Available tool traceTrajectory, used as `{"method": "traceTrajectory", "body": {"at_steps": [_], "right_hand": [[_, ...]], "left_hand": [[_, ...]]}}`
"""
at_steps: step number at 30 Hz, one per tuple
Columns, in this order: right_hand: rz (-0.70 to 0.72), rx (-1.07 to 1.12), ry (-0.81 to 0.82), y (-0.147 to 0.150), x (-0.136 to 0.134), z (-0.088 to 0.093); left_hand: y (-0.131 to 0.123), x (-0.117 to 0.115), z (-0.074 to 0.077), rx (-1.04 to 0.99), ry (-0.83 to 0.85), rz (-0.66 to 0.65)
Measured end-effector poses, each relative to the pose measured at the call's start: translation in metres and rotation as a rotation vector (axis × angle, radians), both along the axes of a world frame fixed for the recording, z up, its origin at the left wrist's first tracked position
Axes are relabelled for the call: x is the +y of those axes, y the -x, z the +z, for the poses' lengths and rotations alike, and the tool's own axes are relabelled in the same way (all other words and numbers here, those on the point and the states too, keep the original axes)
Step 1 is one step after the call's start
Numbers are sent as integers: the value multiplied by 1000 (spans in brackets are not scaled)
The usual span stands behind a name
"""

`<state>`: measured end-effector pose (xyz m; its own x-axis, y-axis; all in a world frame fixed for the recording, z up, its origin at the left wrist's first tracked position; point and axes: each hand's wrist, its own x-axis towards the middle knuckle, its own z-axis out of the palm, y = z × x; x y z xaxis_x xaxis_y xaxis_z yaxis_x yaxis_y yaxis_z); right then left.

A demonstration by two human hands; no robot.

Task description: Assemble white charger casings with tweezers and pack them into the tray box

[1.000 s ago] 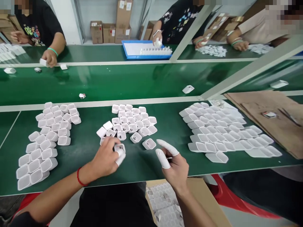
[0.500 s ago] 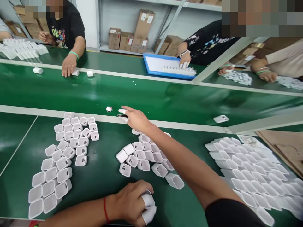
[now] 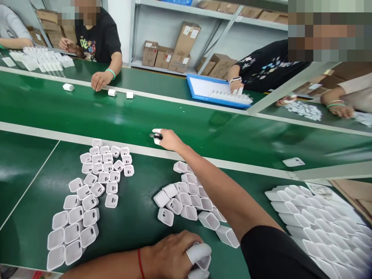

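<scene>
Over the green belt, my right hand (image 3: 170,139) reaches out, with white covers on its fingertips. Thumb and finger pinch a small dark piece with a shiny, ring-like tip (image 3: 152,135); its kind is unclear. At the bottom, my left hand (image 3: 177,252) curls around a white plastic charger casing (image 3: 207,262), partly hidden by the fingers and their white covers. Behind this hand lies a cluster of open white casings (image 3: 188,199), partly covered by my right forearm. Another group of casings (image 3: 97,168), many with dark slots, stands at the left.
Many white casings (image 3: 316,228) stand packed at the right. The belt (image 3: 221,131) carries white chargers (image 3: 68,87) and a white piece (image 3: 293,162). Co-workers sit across it, one with a hand at a blue tray (image 3: 190,87). A slanted metal post (image 3: 270,93) rises at the right.
The view has shifted, so most things appear farther right. My right hand has closed in where a small whitish piece lay on the belt; that piece no longer shows there. My left hand keeps its hold.
</scene>
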<state>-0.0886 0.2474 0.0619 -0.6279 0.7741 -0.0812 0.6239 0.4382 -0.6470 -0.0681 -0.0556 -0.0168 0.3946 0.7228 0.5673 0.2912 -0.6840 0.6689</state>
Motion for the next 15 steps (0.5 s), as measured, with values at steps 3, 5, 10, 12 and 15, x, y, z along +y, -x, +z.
{"method": "traceTrajectory", "body": {"at_steps": [3, 5, 10, 12, 15], "right_hand": [[-105, 257, 165, -35, -30, 16], [-146, 407, 267, -63, -56, 27], [-218, 779, 491, -122, -119, 47], [-215, 948, 603, -138, -137, 50], [-157, 1060, 640, -153, -162, 53]], "left_hand": [[-3, -2, -1, -122, -80, 74], [-5, -5, 0, -214, -40, 104], [-5, -9, 27, -379, 303, 114], [-5, -3, 46, -389, 375, 161], [-2, 17, 78, -460, 398, 204]]}}
